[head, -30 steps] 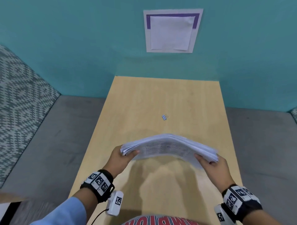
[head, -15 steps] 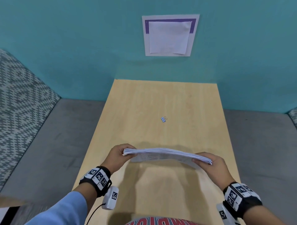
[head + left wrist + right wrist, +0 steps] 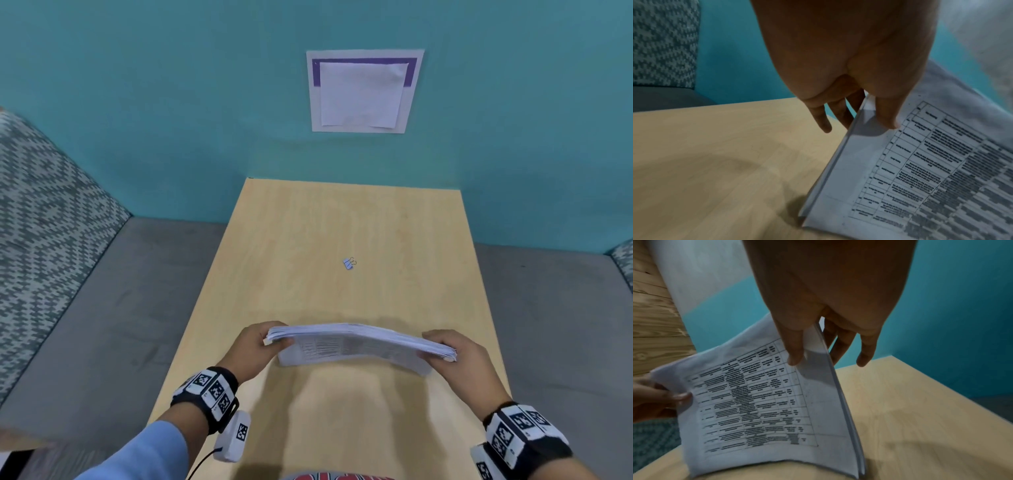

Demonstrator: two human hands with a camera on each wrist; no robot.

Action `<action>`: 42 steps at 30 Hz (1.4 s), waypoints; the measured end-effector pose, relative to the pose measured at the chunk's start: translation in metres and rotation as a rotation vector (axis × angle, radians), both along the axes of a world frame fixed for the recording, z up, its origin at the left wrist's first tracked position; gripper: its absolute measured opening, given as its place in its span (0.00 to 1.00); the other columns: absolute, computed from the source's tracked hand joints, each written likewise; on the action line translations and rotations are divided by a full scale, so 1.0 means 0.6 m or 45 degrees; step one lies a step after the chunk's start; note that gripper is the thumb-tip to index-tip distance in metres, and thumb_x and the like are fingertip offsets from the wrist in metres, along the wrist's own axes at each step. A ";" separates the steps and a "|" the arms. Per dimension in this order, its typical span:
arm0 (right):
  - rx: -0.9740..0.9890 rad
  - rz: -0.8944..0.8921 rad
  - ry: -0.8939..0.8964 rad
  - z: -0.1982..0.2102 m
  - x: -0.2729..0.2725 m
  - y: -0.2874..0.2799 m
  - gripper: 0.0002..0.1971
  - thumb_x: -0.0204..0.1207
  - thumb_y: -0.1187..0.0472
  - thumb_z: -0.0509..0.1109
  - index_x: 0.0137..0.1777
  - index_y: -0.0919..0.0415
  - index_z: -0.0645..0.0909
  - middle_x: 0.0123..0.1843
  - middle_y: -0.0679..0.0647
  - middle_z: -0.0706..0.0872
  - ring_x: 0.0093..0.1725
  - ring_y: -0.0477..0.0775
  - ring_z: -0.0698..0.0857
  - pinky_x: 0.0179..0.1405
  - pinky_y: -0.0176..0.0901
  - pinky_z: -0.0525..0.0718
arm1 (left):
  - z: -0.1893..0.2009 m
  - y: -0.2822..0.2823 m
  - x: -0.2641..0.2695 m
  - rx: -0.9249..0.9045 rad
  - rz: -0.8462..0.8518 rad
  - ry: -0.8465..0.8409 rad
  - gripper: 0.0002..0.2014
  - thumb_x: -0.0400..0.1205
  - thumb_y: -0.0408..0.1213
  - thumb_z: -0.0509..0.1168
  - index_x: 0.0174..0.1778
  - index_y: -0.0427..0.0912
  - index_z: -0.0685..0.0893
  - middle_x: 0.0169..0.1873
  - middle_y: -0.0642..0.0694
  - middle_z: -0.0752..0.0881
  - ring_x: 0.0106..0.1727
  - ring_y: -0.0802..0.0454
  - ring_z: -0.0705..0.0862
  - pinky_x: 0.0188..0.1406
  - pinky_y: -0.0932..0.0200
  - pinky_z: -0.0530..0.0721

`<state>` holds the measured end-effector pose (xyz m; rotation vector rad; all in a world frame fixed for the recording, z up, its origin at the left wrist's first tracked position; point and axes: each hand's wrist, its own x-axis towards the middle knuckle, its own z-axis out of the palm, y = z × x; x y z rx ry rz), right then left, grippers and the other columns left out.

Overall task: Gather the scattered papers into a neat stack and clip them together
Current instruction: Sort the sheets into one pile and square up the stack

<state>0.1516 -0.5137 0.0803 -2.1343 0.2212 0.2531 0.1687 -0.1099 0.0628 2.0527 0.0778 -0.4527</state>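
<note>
Paper stack [image 3: 356, 344]: I hold it on edge on the near table [image 3: 308, 240], long axis left–right, printed face toward me; my left hand [image 3: 255, 349] and right hand [image 3: 460, 359] pinch its ends. Binder clip [image 3: 349, 263]: farther back, mid-table.

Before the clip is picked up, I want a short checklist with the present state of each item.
1. Papers gathered in one stack: ok.
2. Left hand grips its end: ok.
3. Right hand grips the other end: ok.
4. Stack edges flush: not ok, the bottom sheet sticks out toward the person.
5. Binder clip free on the table, beyond the stack: ok.
6. A hand free for the clip: not ok.
</note>
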 end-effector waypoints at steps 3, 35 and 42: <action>-0.131 -0.026 0.005 0.014 0.009 -0.009 0.10 0.74 0.66 0.82 0.45 0.47 0.90 0.49 0.37 0.91 0.52 0.39 0.89 0.50 0.39 0.83 | 0.038 -0.012 0.004 -0.010 0.026 -0.118 0.12 0.89 0.35 0.72 0.48 0.59 0.95 0.47 0.61 0.96 0.52 0.64 0.91 0.52 0.71 0.83; 0.708 0.005 -0.015 0.087 -0.020 0.114 0.12 0.75 0.68 0.82 0.58 0.62 0.92 0.51 0.55 0.98 0.54 0.57 0.96 0.51 0.41 0.93 | 0.118 -0.099 -0.033 -0.429 0.253 -0.021 0.16 0.76 0.30 0.85 0.59 0.44 0.94 0.56 0.45 0.98 0.54 0.52 0.95 0.53 0.60 0.91; 0.545 0.077 -0.267 0.116 -0.024 0.129 0.08 0.81 0.59 0.78 0.49 0.42 0.93 0.45 0.45 0.96 0.45 0.39 0.92 0.46 0.30 0.85 | 0.126 -0.118 -0.019 -0.553 0.439 -0.102 0.18 0.74 0.31 0.86 0.58 0.37 0.93 0.52 0.41 0.98 0.53 0.45 0.97 0.59 0.44 0.93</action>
